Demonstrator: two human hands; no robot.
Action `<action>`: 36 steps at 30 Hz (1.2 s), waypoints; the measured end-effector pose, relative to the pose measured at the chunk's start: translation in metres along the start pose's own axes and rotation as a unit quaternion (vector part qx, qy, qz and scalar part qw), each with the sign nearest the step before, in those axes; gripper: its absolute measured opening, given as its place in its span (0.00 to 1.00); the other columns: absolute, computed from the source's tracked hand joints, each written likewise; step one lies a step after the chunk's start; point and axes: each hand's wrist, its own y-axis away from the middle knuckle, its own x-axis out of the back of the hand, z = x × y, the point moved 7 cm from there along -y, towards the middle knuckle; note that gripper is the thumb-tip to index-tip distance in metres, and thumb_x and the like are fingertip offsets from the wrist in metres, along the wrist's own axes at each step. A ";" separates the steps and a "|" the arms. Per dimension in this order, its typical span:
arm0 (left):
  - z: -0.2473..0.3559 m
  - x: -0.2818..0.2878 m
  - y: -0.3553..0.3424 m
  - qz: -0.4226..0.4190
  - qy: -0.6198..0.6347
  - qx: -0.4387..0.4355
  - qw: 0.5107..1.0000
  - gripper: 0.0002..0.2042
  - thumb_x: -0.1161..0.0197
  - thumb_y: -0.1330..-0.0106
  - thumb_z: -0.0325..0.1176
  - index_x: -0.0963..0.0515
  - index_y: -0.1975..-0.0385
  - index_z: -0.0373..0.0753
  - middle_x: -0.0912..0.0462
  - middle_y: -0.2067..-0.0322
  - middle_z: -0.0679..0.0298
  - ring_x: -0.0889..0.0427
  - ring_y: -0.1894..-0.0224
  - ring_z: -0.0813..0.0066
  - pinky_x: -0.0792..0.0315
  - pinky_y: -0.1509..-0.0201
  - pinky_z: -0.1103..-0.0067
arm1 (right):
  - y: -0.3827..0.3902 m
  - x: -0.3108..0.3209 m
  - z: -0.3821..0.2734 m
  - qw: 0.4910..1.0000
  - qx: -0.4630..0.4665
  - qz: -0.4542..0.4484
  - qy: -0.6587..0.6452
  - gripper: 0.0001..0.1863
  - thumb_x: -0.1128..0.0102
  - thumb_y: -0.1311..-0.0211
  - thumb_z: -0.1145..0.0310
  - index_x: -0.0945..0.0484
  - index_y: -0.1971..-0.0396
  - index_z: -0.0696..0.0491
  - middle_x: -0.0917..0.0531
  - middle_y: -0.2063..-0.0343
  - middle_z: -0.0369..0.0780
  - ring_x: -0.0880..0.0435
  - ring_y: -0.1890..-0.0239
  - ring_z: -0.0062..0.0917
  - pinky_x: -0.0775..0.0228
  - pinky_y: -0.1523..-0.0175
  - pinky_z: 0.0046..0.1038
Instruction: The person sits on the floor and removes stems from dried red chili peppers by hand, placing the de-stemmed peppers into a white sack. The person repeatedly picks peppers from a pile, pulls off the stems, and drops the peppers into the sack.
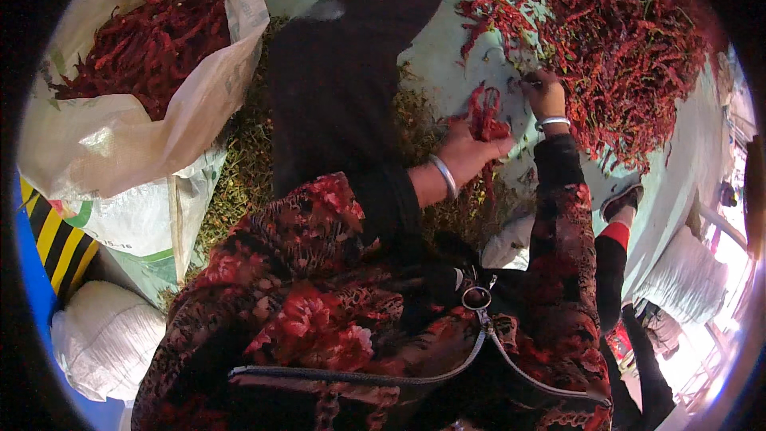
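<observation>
Dried red chilies point(485, 118) are bunched in my left hand point(464, 153), its fingers closed around them and a few ends hanging below. Slightly farther off and to the right, my right hand point(546, 94) has its fingers drawn together in a pinch. Whatever they grip is too small and dark to make out. That hand is beside the near-left edge of a large heap of red chilies point(630, 56) on a pale sheet point(447, 48). A smaller scatter of chilies point(495, 14) lies just beyond my hands.
At the left stands an open white sack point(120, 148) with red chilies inside. Stems and scraps point(231, 183) cover the ground beside my dark-trousered leg point(335, 88). Another white sack point(108, 339) sits lower left. A shoed foot point(622, 203) and a pale sack point(686, 275) are at right.
</observation>
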 end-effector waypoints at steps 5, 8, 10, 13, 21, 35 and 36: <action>-0.045 0.024 -0.026 0.093 0.009 0.038 0.995 0.10 0.38 0.51 0.32 0.25 0.71 0.35 0.24 0.73 0.66 0.27 0.72 0.80 0.34 0.67 0.81 | 0.064 0.020 -0.017 0.908 -0.252 0.063 -0.328 0.09 0.41 0.54 0.70 0.26 0.76 0.61 0.22 0.80 0.36 0.28 0.81 0.14 0.37 0.77 0.17; -0.024 0.010 -0.032 0.054 0.027 -0.018 0.998 0.10 0.38 0.52 0.32 0.25 0.71 0.35 0.23 0.72 0.67 0.27 0.72 0.80 0.34 0.66 0.80 | 0.095 0.016 -0.038 0.853 -0.246 0.115 -0.445 0.08 0.40 0.53 0.72 0.26 0.73 0.60 0.23 0.80 0.34 0.29 0.80 0.13 0.39 0.76 0.13; -0.022 0.006 -0.033 0.039 0.026 -0.025 0.999 0.10 0.37 0.53 0.32 0.24 0.71 0.36 0.24 0.73 0.68 0.28 0.71 0.80 0.34 0.67 0.80 | 0.105 0.017 -0.061 0.835 -0.235 0.125 -0.481 0.07 0.41 0.53 0.73 0.26 0.73 0.59 0.23 0.79 0.34 0.29 0.79 0.13 0.38 0.74 0.14; -0.021 -0.004 -0.031 0.001 0.055 0.001 0.998 0.11 0.36 0.54 0.33 0.24 0.71 0.36 0.24 0.73 0.68 0.28 0.71 0.80 0.34 0.67 0.81 | 0.112 0.026 -0.083 0.897 -0.161 0.137 -0.388 0.07 0.42 0.53 0.75 0.26 0.72 0.59 0.24 0.79 0.32 0.29 0.77 0.12 0.37 0.72 0.14; -0.010 -0.011 -0.016 -0.065 -0.194 -0.022 0.979 0.10 0.37 0.56 0.28 0.26 0.73 0.35 0.22 0.73 0.66 0.27 0.69 0.82 0.33 0.63 0.81 | 0.113 0.042 -0.090 0.938 -0.200 0.078 -0.271 0.07 0.44 0.50 0.70 0.26 0.74 0.59 0.27 0.83 0.31 0.33 0.79 0.13 0.39 0.74 0.17; -0.005 -0.062 0.066 -0.427 -0.053 0.071 0.900 0.09 0.39 0.52 0.28 0.29 0.72 0.34 0.26 0.74 0.69 0.30 0.68 0.84 0.34 0.60 0.83 | 0.097 -0.018 -0.049 0.989 -0.123 -0.016 -0.083 0.18 0.42 0.55 0.59 0.26 0.73 0.61 0.22 0.80 0.47 0.22 0.77 0.32 0.32 0.71 0.28; 0.010 -0.059 0.062 -0.393 -0.071 0.006 0.917 0.09 0.39 0.53 0.27 0.29 0.72 0.34 0.27 0.74 0.70 0.30 0.69 0.84 0.34 0.61 0.83 | 0.091 -0.028 -0.049 0.980 -0.159 -0.025 -0.114 0.19 0.41 0.57 0.58 0.25 0.73 0.60 0.22 0.80 0.47 0.23 0.77 0.32 0.32 0.70 0.28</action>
